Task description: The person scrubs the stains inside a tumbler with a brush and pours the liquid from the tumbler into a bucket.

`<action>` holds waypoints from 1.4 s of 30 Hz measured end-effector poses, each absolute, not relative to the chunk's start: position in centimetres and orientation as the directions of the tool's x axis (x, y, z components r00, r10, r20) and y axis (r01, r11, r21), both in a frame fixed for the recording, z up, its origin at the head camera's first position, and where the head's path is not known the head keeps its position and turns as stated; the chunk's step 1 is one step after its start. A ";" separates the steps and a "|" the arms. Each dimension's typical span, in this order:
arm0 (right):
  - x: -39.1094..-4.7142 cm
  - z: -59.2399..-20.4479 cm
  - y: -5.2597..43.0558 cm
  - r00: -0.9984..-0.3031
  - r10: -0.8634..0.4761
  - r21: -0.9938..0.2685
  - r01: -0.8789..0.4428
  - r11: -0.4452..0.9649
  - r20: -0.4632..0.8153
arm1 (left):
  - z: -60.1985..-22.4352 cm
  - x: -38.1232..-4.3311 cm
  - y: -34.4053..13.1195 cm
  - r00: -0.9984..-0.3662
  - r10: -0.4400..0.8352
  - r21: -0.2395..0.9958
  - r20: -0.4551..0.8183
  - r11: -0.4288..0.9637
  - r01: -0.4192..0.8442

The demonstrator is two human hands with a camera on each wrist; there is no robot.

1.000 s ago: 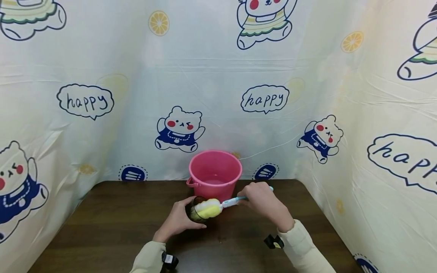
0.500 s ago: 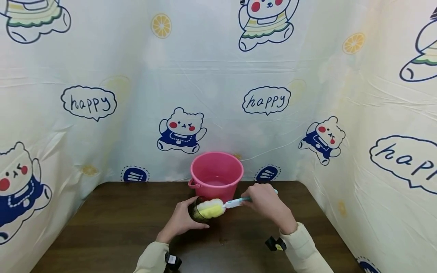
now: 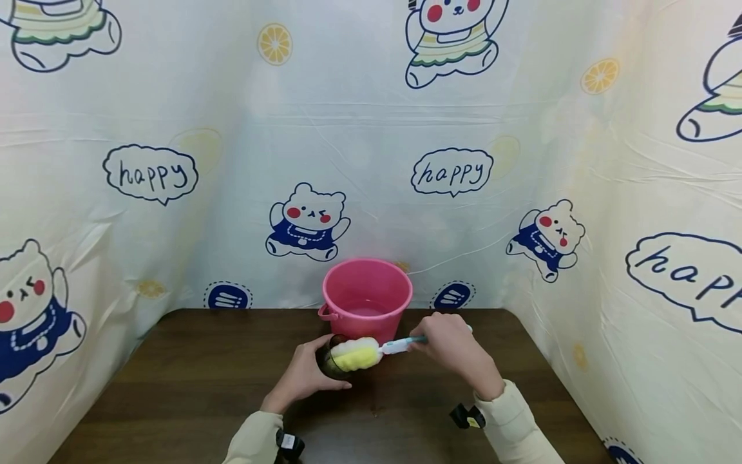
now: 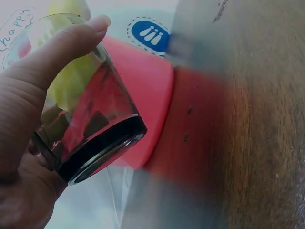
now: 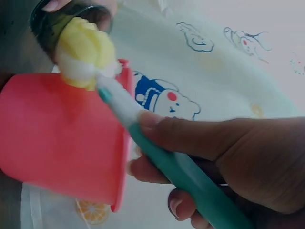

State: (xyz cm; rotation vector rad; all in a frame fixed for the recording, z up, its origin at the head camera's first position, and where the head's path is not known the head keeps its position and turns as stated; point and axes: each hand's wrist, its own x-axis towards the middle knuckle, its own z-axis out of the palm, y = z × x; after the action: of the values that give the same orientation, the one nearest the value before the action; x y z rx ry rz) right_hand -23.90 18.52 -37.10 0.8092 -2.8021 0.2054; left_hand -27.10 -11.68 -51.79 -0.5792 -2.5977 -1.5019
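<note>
My left hand (image 3: 304, 374) grips a dark transparent glass (image 4: 102, 109), tilted with its mouth toward the right. In the right hand (image 3: 449, 345) I hold a sponge bottle brush by its white and teal handle (image 5: 167, 157). The brush's yellow and white sponge head (image 3: 356, 354) is partly inside the glass, as the left wrist view shows through the wall. Both hands are above the table, just in front of a pink bucket (image 3: 366, 290).
The bucket stands at the back of the dark wooden table (image 3: 174, 386), its small side handle (image 3: 327, 312) to the left. A printed curtain (image 3: 371, 129) hangs behind the table and along both sides.
Both hands keep their grips. The brush head and glass shift only slightly against each other, and the whole head view has drifted a little.
</note>
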 end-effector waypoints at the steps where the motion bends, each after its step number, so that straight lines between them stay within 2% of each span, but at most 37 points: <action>1: -23.8 -37.1 18.5 -0.823 -0.517 -0.082 -0.547 0.833 0.234 | -51.8 -27.1 -11.7 -0.924 0.284 0.819 0.256 0.444 0.363; 6: -23.9 -37.2 18.4 -0.804 -0.544 -0.095 -0.577 0.811 0.239 | -51.8 -26.9 -11.7 -0.923 0.298 0.829 0.243 0.429 0.358; 11: -24.0 -37.5 18.2 -0.817 -0.498 -0.067 -0.537 0.841 0.291 | -51.9 -27.1 -11.7 -0.922 0.286 0.821 0.260 0.438 0.367; 16: -23.7 -37.4 18.3 -0.848 -0.476 -0.082 -0.505 0.859 0.234 | -51.9 -27.4 -11.8 -0.922 0.271 0.811 0.277 0.449 0.375; 21: -23.5 -37.5 18.5 -0.821 -0.536 -0.118 -0.563 0.818 0.197 | -52.0 -27.1 -11.7 -0.920 0.296 0.813 0.258 0.449 0.372; 28: -24.0 -37.9 18.5 -0.822 -0.499 -0.107 -0.542 0.833 0.275 | -52.2 -26.9 -11.7 -0.925 0.296 0.826 0.239 0.439 0.354; 32: -23.6 -38.0 18.2 -0.844 -0.472 -0.087 -0.506 0.858 0.255 | -52.3 -26.9 -12.0 -0.926 0.289 0.819 0.244 0.450 0.356; 37: -23.1 -37.9 18.1 -0.830 -0.512 -0.116 -0.544 0.831 0.221 | -52.2 -26.8 -12.1 -0.917 0.302 0.816 0.259 0.440 0.375; 42: -23.3 -38.2 17.9 -0.815 -0.512 -0.136 -0.560 0.818 0.272 | -52.2 -26.9 -12.1 -0.913 0.308 0.821 0.268 0.422 0.384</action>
State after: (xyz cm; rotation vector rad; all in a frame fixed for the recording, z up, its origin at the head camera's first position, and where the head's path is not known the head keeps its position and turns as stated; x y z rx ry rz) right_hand -23.27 17.91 -38.17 0.8310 -2.7790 0.3087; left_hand -26.86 -12.07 -52.24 -0.6301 -2.5844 -1.5242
